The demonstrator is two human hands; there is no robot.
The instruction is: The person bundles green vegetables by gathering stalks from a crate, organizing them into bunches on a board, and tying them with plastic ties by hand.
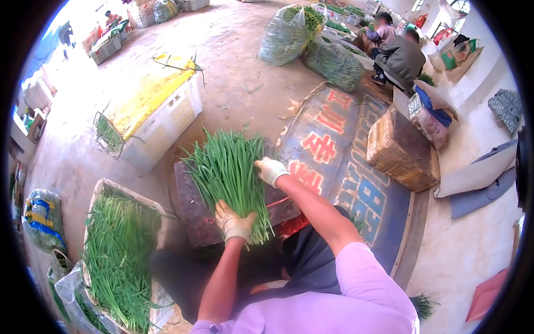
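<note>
A big bunch of garlic chives [231,167] lies across a dark board [192,214] in front of my knees, its leaf tips pointing away and the cut stem ends toward me. My left hand [233,221], in a pale work glove, grips the bunch near the stem ends, thumb apart from the fingers. On the right edge of the bunch, farther up, my gloved right hand [271,171] is closed against the leaves; its fingertips are partly hidden. Right of the stems, a red tie [278,201] stretches over the board.
At my left stands a crate [161,222] heaped with loose chives [119,256]. Beyond the board is a white foam box [167,131] with a yellow top. A lettered panel [328,139] and a taped box [403,147] are on the right. Two people [399,55] crouch farther back.
</note>
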